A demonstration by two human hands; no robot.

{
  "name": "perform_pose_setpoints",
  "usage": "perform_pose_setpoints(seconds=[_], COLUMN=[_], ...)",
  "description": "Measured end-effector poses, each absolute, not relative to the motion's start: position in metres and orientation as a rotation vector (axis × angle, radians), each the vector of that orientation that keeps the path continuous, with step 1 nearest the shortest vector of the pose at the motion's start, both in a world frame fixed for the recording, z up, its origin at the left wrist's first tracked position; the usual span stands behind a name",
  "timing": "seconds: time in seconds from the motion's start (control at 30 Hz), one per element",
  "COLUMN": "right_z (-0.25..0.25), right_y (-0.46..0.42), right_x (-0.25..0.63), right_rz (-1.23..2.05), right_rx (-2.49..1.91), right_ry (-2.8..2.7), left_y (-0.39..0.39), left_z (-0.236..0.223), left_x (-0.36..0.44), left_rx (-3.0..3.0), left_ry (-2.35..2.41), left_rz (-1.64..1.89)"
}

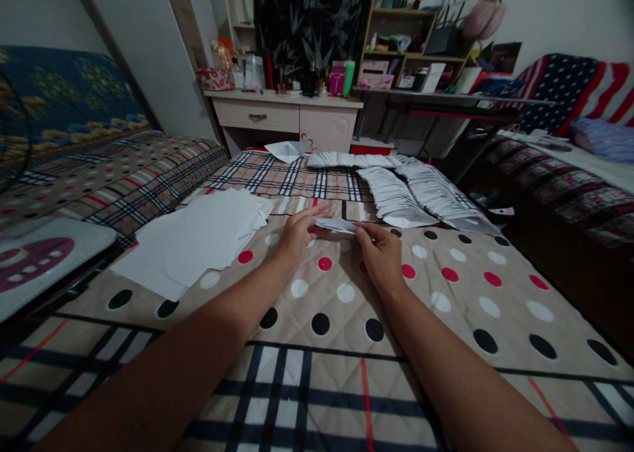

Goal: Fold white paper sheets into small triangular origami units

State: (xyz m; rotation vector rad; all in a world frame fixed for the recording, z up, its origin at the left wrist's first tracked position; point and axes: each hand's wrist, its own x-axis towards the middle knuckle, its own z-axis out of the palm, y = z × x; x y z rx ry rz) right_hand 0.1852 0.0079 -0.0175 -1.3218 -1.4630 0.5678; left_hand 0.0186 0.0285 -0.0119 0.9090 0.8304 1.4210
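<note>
Both bare hands meet over the bed's beige quilted cover with polka dots and plaid bands (331, 386), and the folded white paper piece (337, 225) lies between them, held nearly flat, a little beyond the middle of the dotted band. The left hand (301, 232) grasps its left end, some fingers stretched out along the far side; the right hand (382, 250) pinches its right end between thumb and bent fingers. Whether the paper touches the cover cannot be told.

To the left lies a loose, uneven stack of flat white paper sheets (203, 234); to the right, closely packed rows of folded white papers (391, 197) lean on one another.

To work this piece well, the left end is best steadied with light pressure while the right thumb runs firmly along the edge, so that the layers stay aligned. The soft, padded cover probably gives under pressure, so creasing between the fingertips should come out sharper than pressing down. Gripping too hard could crumple the thin paper.
</note>
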Motion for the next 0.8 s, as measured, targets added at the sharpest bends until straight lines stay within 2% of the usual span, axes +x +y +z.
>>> perform_pose_setpoints(seconds=[0.1,0.3,0.47,0.8], right_z=[-0.021,-0.016,-0.007,-0.008], right_y=[0.011,0.011,0.016,0.038], right_x=[0.189,0.195,0.212,0.282], right_rz=[0.441,-0.178,-0.233,-0.329], right_rx=[-1.38,-1.42,-1.467,-1.674], right_ry=[-1.515,-1.731,-1.632,-1.328], left_y=[0.028,0.018,0.013,0.02], left_z=[-0.016,-0.014,-0.012,-0.017], left_x=[0.019,0.026,0.031,0.027], left_rx=[1.01,1.264,1.474,1.491], left_ry=[0.869,0.84,0.793,0.91], left_rz=[1.374,1.253,1.237,1.3])
